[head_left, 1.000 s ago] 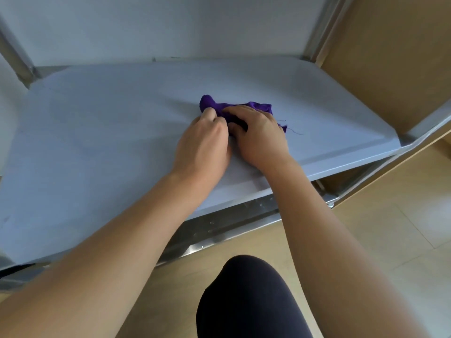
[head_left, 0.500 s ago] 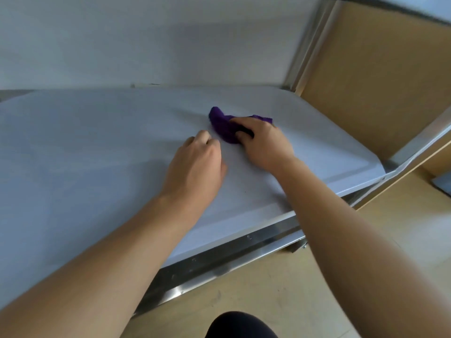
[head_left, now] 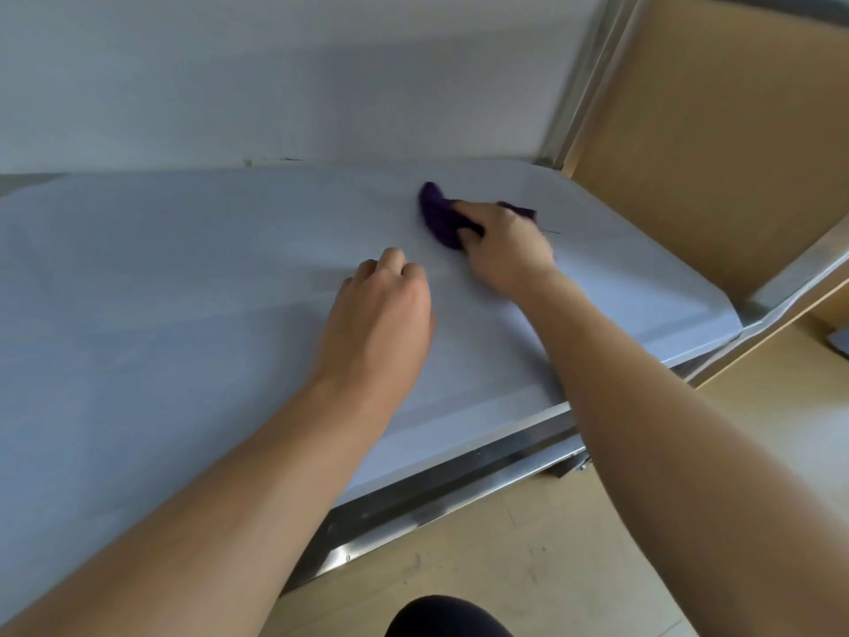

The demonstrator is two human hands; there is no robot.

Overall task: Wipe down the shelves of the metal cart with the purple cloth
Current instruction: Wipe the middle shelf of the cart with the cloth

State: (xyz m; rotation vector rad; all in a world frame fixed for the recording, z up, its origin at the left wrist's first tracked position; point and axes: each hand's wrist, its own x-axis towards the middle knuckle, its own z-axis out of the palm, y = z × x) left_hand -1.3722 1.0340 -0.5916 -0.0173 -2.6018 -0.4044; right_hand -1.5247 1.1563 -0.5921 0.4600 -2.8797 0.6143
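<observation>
A bunched purple cloth [head_left: 438, 218] lies on the pale grey-blue shelf [head_left: 183, 291] of the metal cart, toward its far right. My right hand [head_left: 503, 250] grips the cloth and presses it onto the shelf; most of the cloth is hidden under the fingers. My left hand [head_left: 383, 314] rests on the shelf to the left of and nearer than the cloth, apart from it. Its fingers are curled under and hold nothing.
The cart's metal front rail [head_left: 459, 489] runs diagonally below my arms. A metal upright [head_left: 579, 85] stands at the far right corner, beside a wooden panel [head_left: 712, 131]. A pale wall [head_left: 275, 75] backs the shelf. Wooden floor [head_left: 574, 567] and my dark-clad knee [head_left: 448, 618] lie below.
My left hand has let go of the cloth and drawn back to the left. My right hand has moved the cloth farther back and right along the shelf.
</observation>
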